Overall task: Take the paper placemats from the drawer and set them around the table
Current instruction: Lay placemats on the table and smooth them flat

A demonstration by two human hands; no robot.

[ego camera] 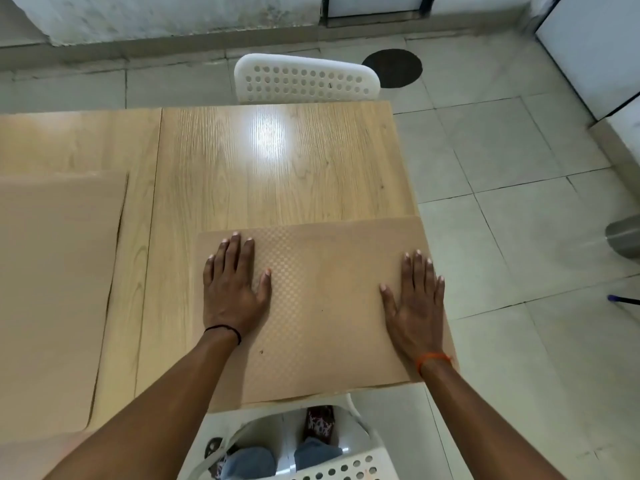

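Both hands, left (232,285) and right (415,303), press flat, no grip, on the placemat (325,306).

Soft, even overhead light fills the room. One bright white glare patch sits on the glossy light-wood desk (270,140), washing out its grain. Shadows are faint, a thin one under the brown paper placemat's (52,289) curled edge at left. Edges bow with wide-angle distortion; the corners look smeared.
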